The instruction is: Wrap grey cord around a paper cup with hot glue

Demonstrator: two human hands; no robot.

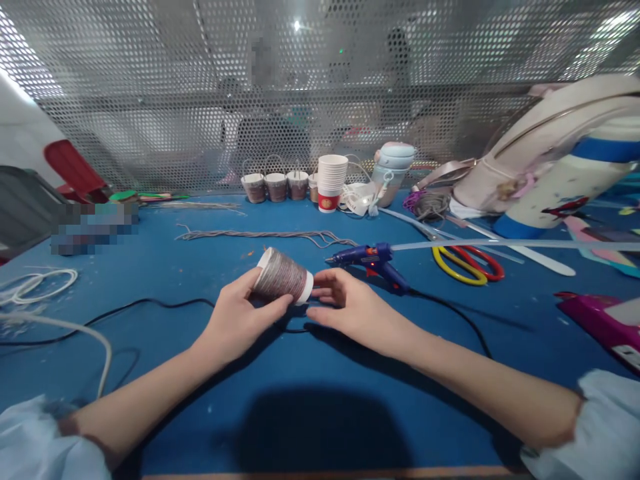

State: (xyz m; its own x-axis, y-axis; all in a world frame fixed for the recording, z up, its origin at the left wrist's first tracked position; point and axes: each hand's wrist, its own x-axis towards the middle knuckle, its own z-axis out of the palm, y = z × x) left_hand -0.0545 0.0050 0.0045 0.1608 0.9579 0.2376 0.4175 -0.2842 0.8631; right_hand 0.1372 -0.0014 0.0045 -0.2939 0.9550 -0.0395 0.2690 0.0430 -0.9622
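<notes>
A paper cup wrapped in grey and reddish cord (281, 275) lies tilted in my left hand (240, 310), with the thumb along its near side. Its white uncovered end points right, toward my right hand (353, 303). The right fingers are curved and apart beside that end; whether the fingertips touch it I cannot tell. Just beyond my right hand, a blue glue gun (370, 259) rests on the table with a clear glue stick (450, 245) in its back. Lengths of grey cord (265, 234) stretch across the table behind the wrapped cup.
Several cord-wrapped cups with handles (276, 188) line the back beside a stack of paper cups (332, 183) and a light-blue bottle (393, 170). Scissors (463, 265) lie right of the glue gun. A black cable (165, 304) crosses the left; a white bag (550, 133) stands far right.
</notes>
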